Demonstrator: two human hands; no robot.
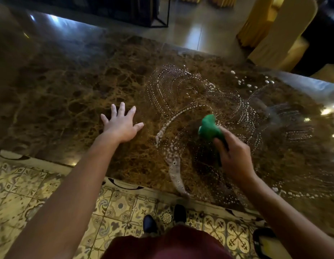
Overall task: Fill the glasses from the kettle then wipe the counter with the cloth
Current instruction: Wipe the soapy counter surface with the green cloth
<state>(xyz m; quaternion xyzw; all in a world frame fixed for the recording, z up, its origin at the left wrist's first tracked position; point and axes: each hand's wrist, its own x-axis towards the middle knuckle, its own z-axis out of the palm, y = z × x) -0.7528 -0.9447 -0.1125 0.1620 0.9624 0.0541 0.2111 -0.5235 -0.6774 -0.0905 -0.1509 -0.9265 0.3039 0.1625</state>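
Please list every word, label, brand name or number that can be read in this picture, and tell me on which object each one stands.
None: no readable text appears anywhere.
The green cloth in the right hand is plain.
The marble counter under the left hand shows only veins and soapy streaks.
The floor tiles carry ornament, not letters.

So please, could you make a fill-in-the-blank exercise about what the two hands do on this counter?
1. The right hand grips a ____ cloth.
2. The left hand rests flat on the counter with its fingers ____.
3. The arcs of droplets lie on the ____ side of the left hand.

Missing words: green; spread; right
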